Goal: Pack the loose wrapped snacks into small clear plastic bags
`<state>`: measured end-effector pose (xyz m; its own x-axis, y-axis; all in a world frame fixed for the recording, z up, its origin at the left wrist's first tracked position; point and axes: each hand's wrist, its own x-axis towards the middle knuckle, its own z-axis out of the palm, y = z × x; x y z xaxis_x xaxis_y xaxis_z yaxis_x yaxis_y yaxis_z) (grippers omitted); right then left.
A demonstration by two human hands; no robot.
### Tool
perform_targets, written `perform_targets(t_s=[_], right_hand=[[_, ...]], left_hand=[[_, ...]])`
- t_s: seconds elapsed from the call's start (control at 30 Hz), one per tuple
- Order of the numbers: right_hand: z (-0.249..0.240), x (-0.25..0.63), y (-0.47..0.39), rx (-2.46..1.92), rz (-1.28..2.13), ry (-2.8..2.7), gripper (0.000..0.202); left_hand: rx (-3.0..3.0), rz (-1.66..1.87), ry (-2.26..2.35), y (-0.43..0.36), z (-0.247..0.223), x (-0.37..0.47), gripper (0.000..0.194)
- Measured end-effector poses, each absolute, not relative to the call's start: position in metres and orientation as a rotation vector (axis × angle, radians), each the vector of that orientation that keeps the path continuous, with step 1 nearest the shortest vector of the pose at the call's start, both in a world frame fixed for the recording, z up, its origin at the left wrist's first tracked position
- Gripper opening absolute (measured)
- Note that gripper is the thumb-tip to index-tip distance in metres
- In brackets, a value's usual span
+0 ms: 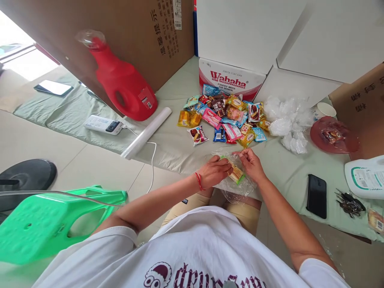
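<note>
At the near edge of the cloth-covered table, my left hand (216,171) is closed on a green and yellow snack packet (236,174), its fingers over the upper left part. Thin clear plastic wrap (246,186) lies around and under the packet. Beside it my right hand (251,163) pinches the wrap's edge between thumb and fingers. Just beyond both hands is a heap of colourful packaged snacks (223,114), with a chocolate pie packet (198,136) at its near left.
A plastic wrap roll (147,134), power bank (103,125) with cable and red jug (123,84) are left. Crumpled clear plastic balls (288,120), a dark red plate (319,138), black phone (317,196) and keys (349,204) are right. Boxes (231,78) stand behind; a green stool (60,224) is lower left.
</note>
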<state>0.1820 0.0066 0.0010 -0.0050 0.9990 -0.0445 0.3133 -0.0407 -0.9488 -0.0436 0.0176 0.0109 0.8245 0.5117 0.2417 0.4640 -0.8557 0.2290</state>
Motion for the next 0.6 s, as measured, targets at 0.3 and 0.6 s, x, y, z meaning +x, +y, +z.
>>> perform_targets(t_s=[0.3,0.6], right_hand=[[0.02,0.185,-0.002,-1.537,0.814,-1.593,0.033],[-0.01,0.152,-0.068,-1.693,0.214,-1.899,0.027]], left_hand=[[2.801,0.322,0.798,-0.001,-0.012,-0.017,0.045],[2.377,0.538,0.89,-0.007,-0.029,-0.035,0.047]])
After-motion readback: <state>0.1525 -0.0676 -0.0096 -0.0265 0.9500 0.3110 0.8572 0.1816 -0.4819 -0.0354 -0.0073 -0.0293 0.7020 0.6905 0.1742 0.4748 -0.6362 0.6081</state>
